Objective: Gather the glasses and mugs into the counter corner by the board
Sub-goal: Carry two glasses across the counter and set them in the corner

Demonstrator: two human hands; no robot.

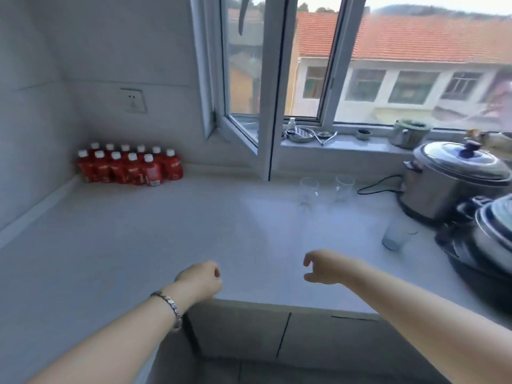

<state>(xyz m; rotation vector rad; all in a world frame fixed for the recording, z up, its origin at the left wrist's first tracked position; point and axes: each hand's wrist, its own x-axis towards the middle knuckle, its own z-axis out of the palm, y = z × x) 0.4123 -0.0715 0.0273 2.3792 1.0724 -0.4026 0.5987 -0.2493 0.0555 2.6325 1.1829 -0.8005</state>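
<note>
The two bare forearms reach in from the bottom edge, and both hands hover over the front of the white counter (138, 245) holding nothing. The left hand (200, 281), with a metal bracelet (169, 303) at the wrist, is loosely curled. The right hand (324, 268) has thumb and fingers apart in a half-open curl, likely shaped ready to take a glass.

Three clear glasses stand on the right half of the counter. Two glasses (309, 189) (344, 187) sit side by side below the open window (249, 79), and a bluish tumbler (396, 234) stands nearer, just beside the steel cooker (454, 184) and the pots (493, 239). No mug and no board is in view. The far left corner holds a pack of red bottles (130, 167), so the target corner cannot be told from here. The tumbler is the closest reach for the right hand.
</note>
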